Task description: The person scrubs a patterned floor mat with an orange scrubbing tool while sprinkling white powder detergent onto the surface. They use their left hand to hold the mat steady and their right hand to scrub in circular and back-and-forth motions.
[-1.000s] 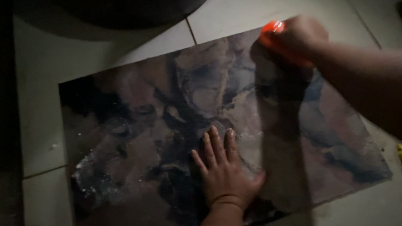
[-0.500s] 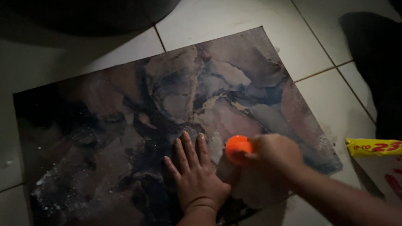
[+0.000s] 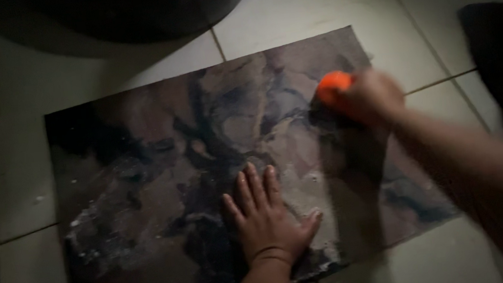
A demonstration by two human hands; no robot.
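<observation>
At the far left the white tiled floor (image 3: 22, 149) lies in deep shadow, with a grout line running across it level with the spread fingers further right. A marbled mat (image 3: 145, 169) in brown, blue and black lies flat on the tiles, its left part dark and flecked with pale specks just left of the fingers. Above the mat's upper edge, well beyond any fingertip, sits the curved rim of a large dark basin (image 3: 131, 12).

The left hand (image 3: 268, 219) lies palm down on the mat near its lower edge, fingers (image 3: 255, 186) straight and slightly fanned, thumb stuck out to the right. It is pressed flat and grips nothing.

To the right and further up, the right hand (image 3: 369, 98) is curled closed round an orange scrubber (image 3: 333, 86), whose rounded end pokes out to the left of the knuckles. The hand is blurred, so how the fingers wrap the handle cannot be told exactly. The scrubber sits over the mat's upper right part, close to the mat's far edge and well apart from the left hand's fingertips. Whether it touches the mat cannot be told.

Right of the right hand, past the mat's edge, a dark cloth-like shape (image 3: 502, 59) lies on the tiles.
</observation>
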